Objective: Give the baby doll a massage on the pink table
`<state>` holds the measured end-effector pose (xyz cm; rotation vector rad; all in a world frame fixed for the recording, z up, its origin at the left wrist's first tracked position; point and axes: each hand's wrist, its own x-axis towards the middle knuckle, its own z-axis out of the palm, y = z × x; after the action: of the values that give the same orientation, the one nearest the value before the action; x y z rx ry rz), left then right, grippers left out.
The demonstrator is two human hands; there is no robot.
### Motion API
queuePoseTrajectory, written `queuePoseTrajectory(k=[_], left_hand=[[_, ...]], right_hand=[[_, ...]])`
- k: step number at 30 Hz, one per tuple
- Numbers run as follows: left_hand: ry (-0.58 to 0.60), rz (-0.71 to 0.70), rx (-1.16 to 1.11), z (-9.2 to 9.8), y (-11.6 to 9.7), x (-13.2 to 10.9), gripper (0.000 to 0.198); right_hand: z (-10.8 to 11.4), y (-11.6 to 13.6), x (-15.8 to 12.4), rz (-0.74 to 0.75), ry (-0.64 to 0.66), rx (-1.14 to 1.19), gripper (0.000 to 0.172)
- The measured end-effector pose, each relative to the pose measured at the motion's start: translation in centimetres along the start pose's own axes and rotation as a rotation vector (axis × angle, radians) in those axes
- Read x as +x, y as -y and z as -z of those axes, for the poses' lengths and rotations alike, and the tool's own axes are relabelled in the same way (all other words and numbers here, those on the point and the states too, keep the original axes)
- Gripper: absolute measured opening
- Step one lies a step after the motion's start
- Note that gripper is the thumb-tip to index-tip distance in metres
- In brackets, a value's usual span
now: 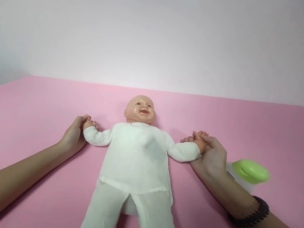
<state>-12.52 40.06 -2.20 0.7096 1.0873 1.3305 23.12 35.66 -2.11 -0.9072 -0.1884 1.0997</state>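
Pink surface spreads beneath a doll in white clothing, which lies on its back right between the person's two bare hands. Its bald head points away from the person, toward the pale wall, and its legs run down toward the person and out of my sight, a little apart. Both sleeved arms stretch out sideways, so the trunk sits well apart from either hand, and only the doll's own small hands meet the person's.

On one side the left hand is curled closed around one of those small hands, thumb over the top, fingertips showing beyond it. On the other, the right hand has hold of the second more loosely, palm turned up, thumb laid across it and fingers reaching underneath, their tips peeping out past the doll's sleeve. A dark beaded bracelet circles that wrist. Just beside the right hand, partly hidden behind the forearm, is a pale bottle with a bright green cap; I can't read its dark lettering.
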Motion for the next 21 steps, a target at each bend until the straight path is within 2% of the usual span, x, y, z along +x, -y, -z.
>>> queuePoseTrajectory(k=[6, 14, 21], left_hand=[[-0.047, 0.038, 0.005, -0.43, -0.1, 0.14, 0.014], [0.013, -0.012, -0.02, 0.07, -0.1, -0.09, 0.009], [-0.032, 0.037, 0.019, -0.23, -0.07, 0.18, 0.016]], right_hand=[[-0.03, -0.15, 0.22, 0.005, -0.019, -0.028, 0.012], [0.32, -0.13, 0.44, 0.0, 0.016, 0.009, 0.006], [-0.07, 0.08, 0.15, -0.01, 0.002, -0.038, 0.009]])
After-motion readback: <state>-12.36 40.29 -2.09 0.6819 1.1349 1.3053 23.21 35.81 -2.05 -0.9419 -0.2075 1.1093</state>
